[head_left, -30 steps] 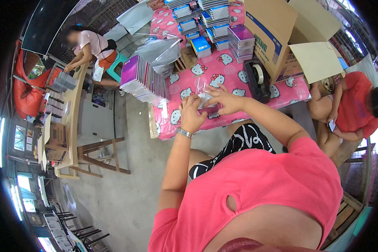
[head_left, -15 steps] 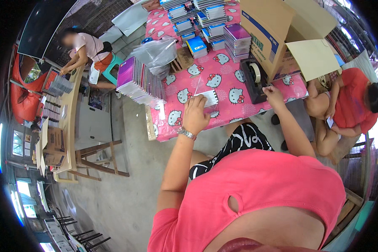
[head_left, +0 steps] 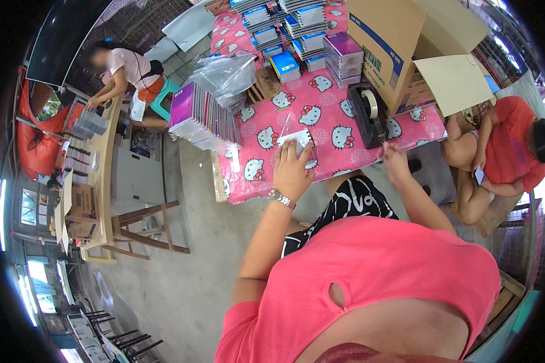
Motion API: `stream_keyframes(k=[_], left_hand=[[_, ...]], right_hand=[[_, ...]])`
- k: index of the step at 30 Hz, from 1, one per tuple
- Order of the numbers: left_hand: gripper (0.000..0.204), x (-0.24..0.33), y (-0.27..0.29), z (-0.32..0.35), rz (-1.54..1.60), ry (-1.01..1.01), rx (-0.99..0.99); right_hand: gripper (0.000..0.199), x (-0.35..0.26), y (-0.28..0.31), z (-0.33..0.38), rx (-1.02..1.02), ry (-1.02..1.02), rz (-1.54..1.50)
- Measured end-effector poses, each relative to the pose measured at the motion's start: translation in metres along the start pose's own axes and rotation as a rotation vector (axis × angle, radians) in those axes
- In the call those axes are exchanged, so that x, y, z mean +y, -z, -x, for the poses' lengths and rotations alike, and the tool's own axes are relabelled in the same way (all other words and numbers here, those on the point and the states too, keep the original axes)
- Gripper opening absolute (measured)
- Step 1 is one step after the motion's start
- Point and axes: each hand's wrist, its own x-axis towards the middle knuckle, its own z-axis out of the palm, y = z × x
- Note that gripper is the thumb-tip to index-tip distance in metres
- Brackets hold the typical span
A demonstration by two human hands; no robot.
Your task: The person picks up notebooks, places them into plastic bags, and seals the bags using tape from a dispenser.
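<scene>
Left hand (head_left: pixel 292 172) pressed flat, fingers spread, on a clear-bagged packet (head_left: pixel 298 142) lying on the pink counter (head_left: pixel 345 109). Right hand (head_left: pixel 395 162) at the black tape dispenser (head_left: pixel 369 115), fingers pinched, apparently pulling tape, grip unclear. Packet bagged but seemingly not yet taped shut; stacks of notebooks (head_left: pixel 203 118) waiting alongside.
</scene>
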Motion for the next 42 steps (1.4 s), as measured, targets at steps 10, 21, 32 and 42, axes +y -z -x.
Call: stream_keyframes(k=[10, 21, 32, 42], left_hand=[[0.070, 0.002, -0.013, 0.003, 0.046, 0.053, 0.074], [0.069, 0.007, -0.006, 0.001, 0.141, 0.075, 0.139], [0.067, -0.024, 0.002, 0.004, 0.552, 0.139, 0.111], [0.027, -0.055, -0.010, -0.016, 0.574, 0.133, 0.147]], right_hand=[[0.013, -0.018, -0.125, -0.003, -0.654, -0.229, 0.302], [0.027, -0.034, -0.222, -0.036, -0.978, 0.574, 1.509], [0.036, -0.028, -0.148, -0.029, -0.735, 0.567, 1.120], [0.018, -0.008, -0.183, 0.022, -0.856, 0.998, 0.678]])
